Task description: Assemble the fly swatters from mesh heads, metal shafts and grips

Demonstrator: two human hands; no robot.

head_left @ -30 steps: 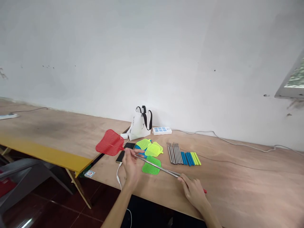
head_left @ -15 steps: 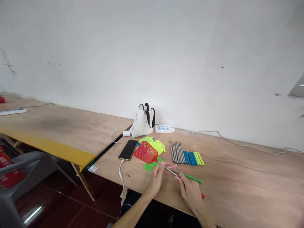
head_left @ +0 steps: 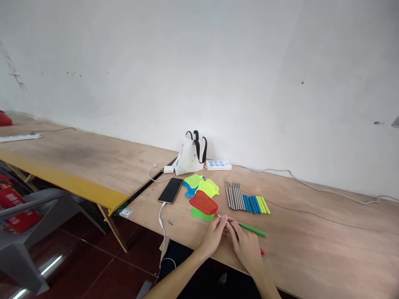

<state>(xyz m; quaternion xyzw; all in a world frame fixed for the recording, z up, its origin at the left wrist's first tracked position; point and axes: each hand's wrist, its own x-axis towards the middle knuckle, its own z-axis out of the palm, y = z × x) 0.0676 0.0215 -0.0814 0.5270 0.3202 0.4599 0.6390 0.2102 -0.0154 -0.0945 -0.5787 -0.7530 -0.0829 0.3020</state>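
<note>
A red fly swatter (head_left: 203, 202) is held by its thin metal shaft, its mesh head pointing up and left. My left hand (head_left: 214, 233) is closed around the shaft below the head. Close beside it, my right hand (head_left: 247, 246) grips the same shaft lower down; the red handle end shows past its right side. Underneath lies a green fly swatter (head_left: 202, 214), its green handle (head_left: 254, 230) sticking out beyond my fingers. Yellow mesh swatter heads (head_left: 207, 189) and a blue one (head_left: 189, 191) overlap just behind the red head.
Several metal rods (head_left: 234, 196) lie in a row, with blue handle tubes (head_left: 251, 204) and yellow ones (head_left: 262, 204) to their right. A charging phone (head_left: 170, 190) is at the left. Behind stand a white bag (head_left: 188, 158) and a power strip (head_left: 218, 165). A gap separates the left table (head_left: 93, 158).
The red swatter's head has come lower and nearer the table. My hands have moved together on the shaft, and my left fingers have closed. The view has shifted slightly.
</note>
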